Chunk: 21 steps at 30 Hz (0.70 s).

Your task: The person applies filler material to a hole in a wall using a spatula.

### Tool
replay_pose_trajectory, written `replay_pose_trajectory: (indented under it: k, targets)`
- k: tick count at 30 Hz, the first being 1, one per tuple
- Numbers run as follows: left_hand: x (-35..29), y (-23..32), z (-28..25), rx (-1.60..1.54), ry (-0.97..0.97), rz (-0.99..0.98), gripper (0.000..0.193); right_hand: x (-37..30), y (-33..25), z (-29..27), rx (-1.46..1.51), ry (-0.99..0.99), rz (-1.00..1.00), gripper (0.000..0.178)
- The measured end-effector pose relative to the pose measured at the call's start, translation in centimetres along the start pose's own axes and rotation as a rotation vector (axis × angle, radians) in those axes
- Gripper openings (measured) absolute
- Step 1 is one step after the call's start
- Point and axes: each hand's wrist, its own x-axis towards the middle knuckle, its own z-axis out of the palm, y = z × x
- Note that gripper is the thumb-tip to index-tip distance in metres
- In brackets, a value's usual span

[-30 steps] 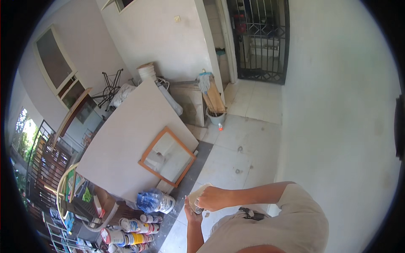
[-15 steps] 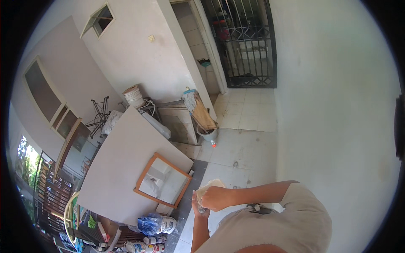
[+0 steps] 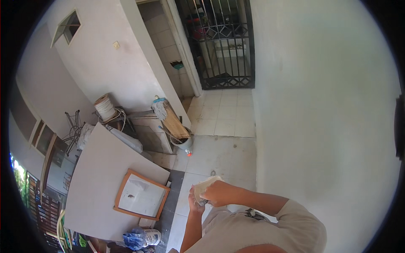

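Note:
Both of my hands are together in front of my body at the lower middle. My left hand (image 3: 194, 201) is wrapped round the left edge of a cream-coloured flat piece (image 3: 205, 184), its fingers pale with smears. Over that piece, my right hand (image 3: 218, 193) is closed in a fist. A small grey, shiny bit (image 3: 203, 202) shows between the two hands, below the right fist. What the right hand grips is mostly hidden by its own fingers.
A wide pale board (image 3: 101, 168) leans at left, with a wood-framed mirror (image 3: 142, 195) against it. Near it stand a white bucket (image 3: 152, 237) with blue plastic and a pot (image 3: 184, 144) with a mop. A bare wall (image 3: 320, 126) runs along my right; a black metal gate (image 3: 221, 50) stands ahead.
My view has turned rightward, so the room's things sit further left and a little lower. Both hands stay together at the cream piece, the right fist slightly higher over it.

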Motion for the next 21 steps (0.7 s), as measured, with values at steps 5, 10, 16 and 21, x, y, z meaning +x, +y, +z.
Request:
replay_pose_trajectory:
  k: [5, 10, 16, 21]
  targets:
    - [6.2, -0.3, 2.9, 0.068, -0.034, -0.092, 0.047, -0.1, 6.3, -0.8, 0.049, 0.117, 0.180, 0.019]
    - [13.9, 0.0, 6.9, 0.089, -0.162, -0.114, 0.048, 0.3, 11.8, -4.4, 0.004, 0.006, 0.247, 0.020]
    - [25.6, 1.1, 12.4, 0.155, -0.238, -0.268, 0.043, 2.1, 20.2, -9.5, -0.104, 0.083, 0.370, 0.021]
    - [33.1, 4.3, 17.6, 0.146, -0.270, -0.213, 0.041, 4.7, 26.1, -14.6, -0.131, 0.112, 0.449, 0.017]
